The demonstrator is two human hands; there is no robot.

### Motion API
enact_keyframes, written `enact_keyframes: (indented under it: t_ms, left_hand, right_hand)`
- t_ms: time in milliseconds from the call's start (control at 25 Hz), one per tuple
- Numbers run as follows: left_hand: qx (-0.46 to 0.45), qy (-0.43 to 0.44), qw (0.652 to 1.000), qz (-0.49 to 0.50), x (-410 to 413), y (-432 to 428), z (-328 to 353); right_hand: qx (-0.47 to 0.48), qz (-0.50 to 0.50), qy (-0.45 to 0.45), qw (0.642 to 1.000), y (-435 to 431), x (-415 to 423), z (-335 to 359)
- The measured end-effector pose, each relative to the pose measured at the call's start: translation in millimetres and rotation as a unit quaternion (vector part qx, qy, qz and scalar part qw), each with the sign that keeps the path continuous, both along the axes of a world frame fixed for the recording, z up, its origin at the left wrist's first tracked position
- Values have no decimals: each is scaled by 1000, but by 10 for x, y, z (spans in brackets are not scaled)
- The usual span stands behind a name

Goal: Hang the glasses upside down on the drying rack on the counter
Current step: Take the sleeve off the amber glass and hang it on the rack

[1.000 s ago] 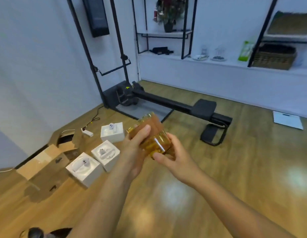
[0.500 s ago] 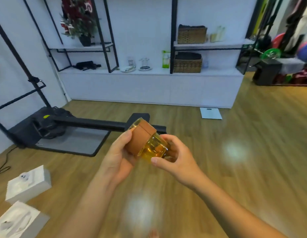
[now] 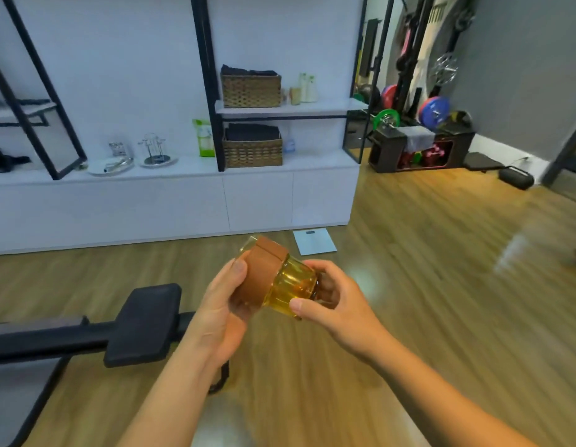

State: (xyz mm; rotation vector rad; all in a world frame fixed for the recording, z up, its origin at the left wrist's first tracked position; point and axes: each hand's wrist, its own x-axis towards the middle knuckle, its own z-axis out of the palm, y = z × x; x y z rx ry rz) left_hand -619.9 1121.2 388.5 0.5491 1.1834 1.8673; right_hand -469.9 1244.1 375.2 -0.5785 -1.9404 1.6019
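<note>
Head view: I've swung right, so the boxes on the floor are gone from sight and the white counter (image 3: 170,175) is now ahead, with the wire drying rack (image 3: 155,150) on it. Amber glass (image 3: 280,279) unchanged: tilted, my left hand (image 3: 222,304) wrapped on its brown sleeve, right hand (image 3: 335,301) pinching the base end. Rack looks empty, well away. Next I'd walk over, then invert the glass.

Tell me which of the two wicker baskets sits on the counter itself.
The lower basket, right of the green packet on the white counter. The other basket sits higher, on the shelf beside the pale bottles.
</note>
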Motion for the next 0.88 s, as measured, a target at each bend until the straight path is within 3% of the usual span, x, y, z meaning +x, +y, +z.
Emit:
enact_keyframes:
  t_ms: [240,480,760,880]
  left_hand:
    - [3,53,998,-16,-913,1553,-146]
    - [-28,79,995,45,-1924,3050,-54]
    - [-108,73,986,104,-3163,4149,-337]
    - [-103,59,989,90,-3896,4722,-624]
  right_hand:
    - [-43,-8,41,998,1602,-935,-102]
    - [-101,44,29,994,3392,-2295,34]
    - [-105,78,-8,991,4649,-4073,-1]
    - [-95,64,-33,993,5152,-4807,-138]
